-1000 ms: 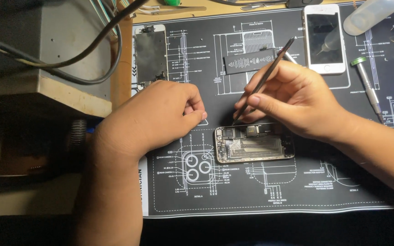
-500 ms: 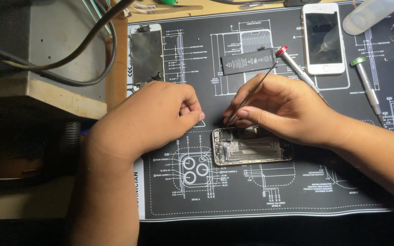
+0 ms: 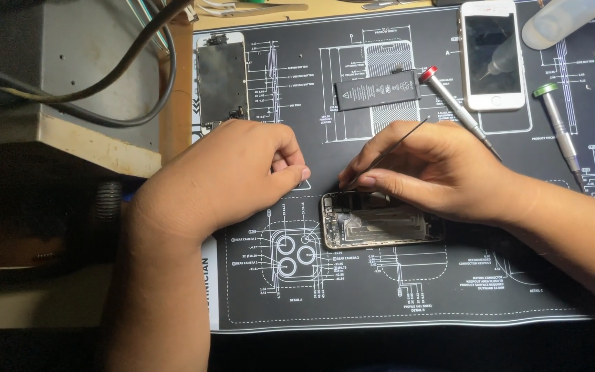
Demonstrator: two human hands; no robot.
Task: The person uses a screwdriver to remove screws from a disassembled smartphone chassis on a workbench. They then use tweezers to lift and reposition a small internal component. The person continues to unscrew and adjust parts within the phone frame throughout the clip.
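Two hands over one opened phone

Right hand point(image 3: 442, 172) pinches a thin probe point(image 3: 388, 153) above the opened phone point(image 3: 380, 224); left hand point(image 3: 232, 176), curled, rests left of it. Behind it: one battery point(image 3: 378, 90), two screwdrivers point(image 3: 457, 110), one white phone point(image 3: 492, 55).

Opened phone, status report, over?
Right hand fingers pinch thin metal tweezers above opened silver phone shell. Left hand fisted on black mat. Nothing blocking.

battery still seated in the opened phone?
No: the black battery lies loose on the mat, apart from the opened phone.
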